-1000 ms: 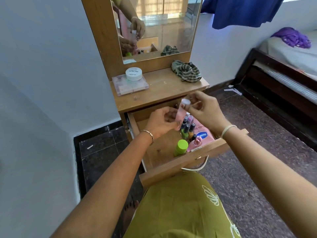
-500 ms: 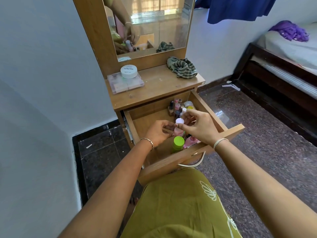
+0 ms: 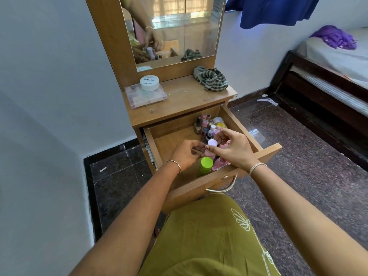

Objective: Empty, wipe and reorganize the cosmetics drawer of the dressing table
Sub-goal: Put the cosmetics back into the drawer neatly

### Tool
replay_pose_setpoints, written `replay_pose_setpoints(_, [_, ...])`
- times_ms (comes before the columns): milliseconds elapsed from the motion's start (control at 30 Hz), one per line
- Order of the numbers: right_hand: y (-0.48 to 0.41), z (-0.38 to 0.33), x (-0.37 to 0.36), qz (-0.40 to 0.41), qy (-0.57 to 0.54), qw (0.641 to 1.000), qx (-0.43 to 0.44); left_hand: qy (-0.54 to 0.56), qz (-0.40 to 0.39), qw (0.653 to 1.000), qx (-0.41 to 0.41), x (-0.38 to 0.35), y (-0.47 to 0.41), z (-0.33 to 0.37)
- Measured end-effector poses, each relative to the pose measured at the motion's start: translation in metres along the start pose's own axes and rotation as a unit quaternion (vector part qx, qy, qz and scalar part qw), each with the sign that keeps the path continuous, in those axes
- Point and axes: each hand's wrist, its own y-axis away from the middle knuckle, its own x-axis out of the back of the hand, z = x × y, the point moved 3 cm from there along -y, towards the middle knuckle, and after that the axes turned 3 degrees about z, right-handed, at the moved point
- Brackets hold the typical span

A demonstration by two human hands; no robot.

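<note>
We hold a small white-capped pink bottle (image 3: 211, 144) upright over the open drawer (image 3: 199, 189), our left hand (image 3: 186, 154) with fingers curled round its pink body and our right hand (image 3: 233, 149) pinching the cap between thumb and fingertips. It is in the drawer's right half, just behind a green-capped bottle (image 3: 206, 163) and in front of the nail-polish bottles (image 3: 205, 126) at the back. On the tabletop (image 3: 183, 100) lie a clear case (image 3: 146, 97) with a white jar (image 3: 149, 82) on it and a striped cloth (image 3: 211, 77).
</note>
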Motion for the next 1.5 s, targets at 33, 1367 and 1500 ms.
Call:
replay_pose_setpoints(33, [0.0,0.0,0.0,0.0,0.0,1.0,-0.003,0.002,0.0,1.0,0.0,0.0,0.001,0.001])
replay_pose_setpoints(1367, [-0.221,-0.107,-0.129,-0.108,0.091,0.99,0.014,-0.161,0.279,0.941,0.103,0.192,-0.105,-0.012])
replay_pose_setpoints(1500, [-0.228,-0.105,-0.139,-0.094,0.136,0.986,0.007,-0.118,0.323,0.937,0.052,0.19,-0.107,-0.011])
